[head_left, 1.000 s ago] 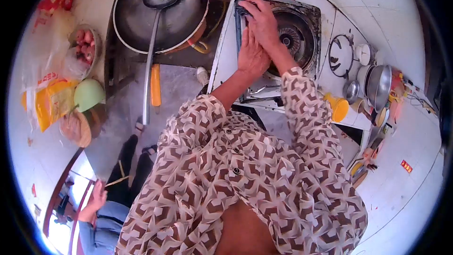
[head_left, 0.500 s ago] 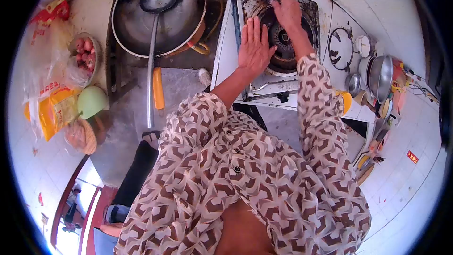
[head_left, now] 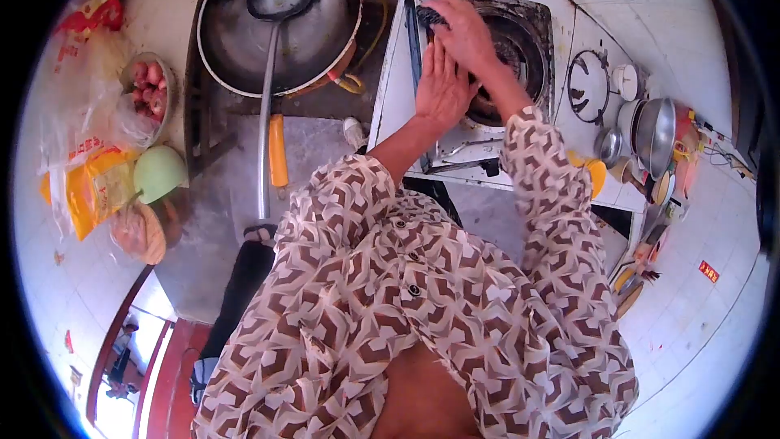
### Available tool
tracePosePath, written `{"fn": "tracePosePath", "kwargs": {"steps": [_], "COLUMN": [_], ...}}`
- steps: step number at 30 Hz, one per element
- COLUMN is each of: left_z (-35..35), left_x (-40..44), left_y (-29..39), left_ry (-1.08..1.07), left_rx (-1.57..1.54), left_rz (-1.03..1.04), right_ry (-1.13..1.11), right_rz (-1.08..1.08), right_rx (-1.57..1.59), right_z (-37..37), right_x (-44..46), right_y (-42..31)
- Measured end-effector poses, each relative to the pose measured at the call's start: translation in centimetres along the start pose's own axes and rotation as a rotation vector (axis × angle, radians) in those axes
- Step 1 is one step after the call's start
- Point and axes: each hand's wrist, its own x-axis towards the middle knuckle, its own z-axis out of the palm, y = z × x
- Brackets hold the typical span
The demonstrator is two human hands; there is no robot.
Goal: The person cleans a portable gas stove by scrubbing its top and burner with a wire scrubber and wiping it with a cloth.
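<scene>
While the left hand point(head_left: 444, 95) lies at the near left of the stove point(head_left: 532, 20), its fingers straight, close together and pointing away from the body, the right hand point(head_left: 469, 39) has its fingers clamped on a dark scouring pad point(head_left: 428, 18) at the stove's far left corner. The pad is mostly hidden, so its long axis cannot be told. The stove sits on the white desk point(head_left: 398, 41), its front facing the person. 1 pan support point(head_left: 603, 88) lies to its right. Red writing on the plastic bag point(head_left: 69, 114) and the wall label point(head_left: 708, 271) is too small to read.
</scene>
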Motion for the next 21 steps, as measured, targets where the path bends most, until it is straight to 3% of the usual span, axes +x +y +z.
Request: {"fn": "tracePosePath", "kwargs": {"steps": [2,6,10,14,19,21], "left_z": [0.0,0.7,0.7,1.2,0.4,0.7], "left_x": [0.0,0.0,-0.2,-0.1,-3.7,-4.8], "left_y": [0.0,-0.2,-1.3,-1.6,-1.1,-1.5], "left_ry": [0.002,0.075,0.080,0.163,0.084,0.087], "left_rx": [0.006,-0.051,-0.012,-0.173,-0.111,-0.127], "left_rz": [0.007,0.025,0.267,0.273,0.124,0.155], "right_ry": [-0.056,0.077,-0.052,0.096,-0.053,-0.075], "right_rz": [0.046,0.133,-0.083,0.124,-0.151,-0.220], "right_rx": [0.026,-0.121,0.118,-0.086,-0.021,0.026], "right_z": [-0.7,0.6,0.4,0.0,-0.6,-0.8], "right_x": [0.8,0.5,-1.3,0.5,-4.2,-5.4], "right_y": [2.4,2.1,1.0,2.7,-1.2,-2.0]}}
